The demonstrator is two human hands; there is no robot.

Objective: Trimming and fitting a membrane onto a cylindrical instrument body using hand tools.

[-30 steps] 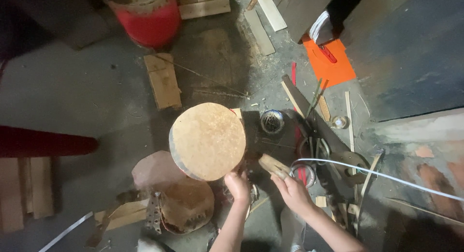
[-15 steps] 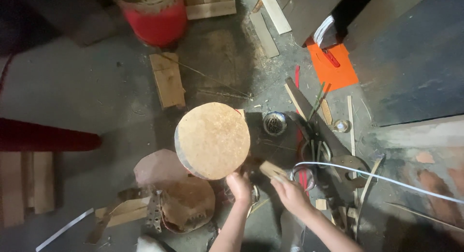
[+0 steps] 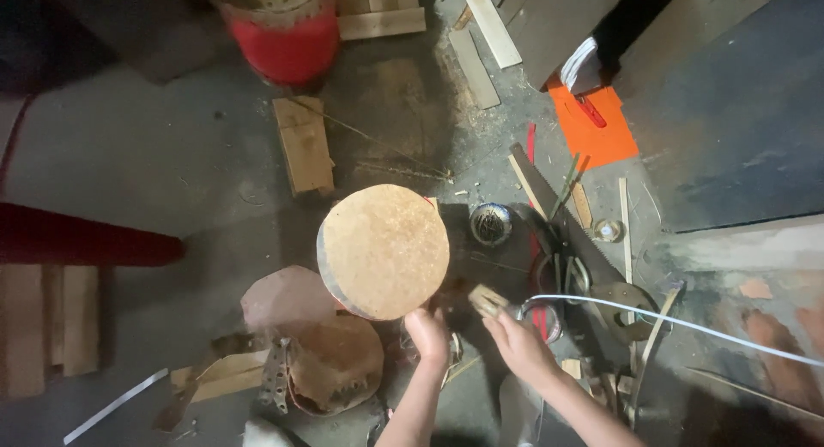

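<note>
A round tan drum with a rough skin top stands tilted on the workshop floor. My left hand grips its lower rim. My right hand is closed around a small wooden block just right of the drum. Both forearms come in from the bottom edge.
A handsaw and wooden sticks lie to the right, beside a small metal bowl. A white cable runs off right. A red bucket stands at the top, a plank below it, an orange sheet top right, and round leather pieces lower left.
The view has shifted slightly. My right hand with the wooden block has moved a little closer to the drum; my left hand stays on the rim.
</note>
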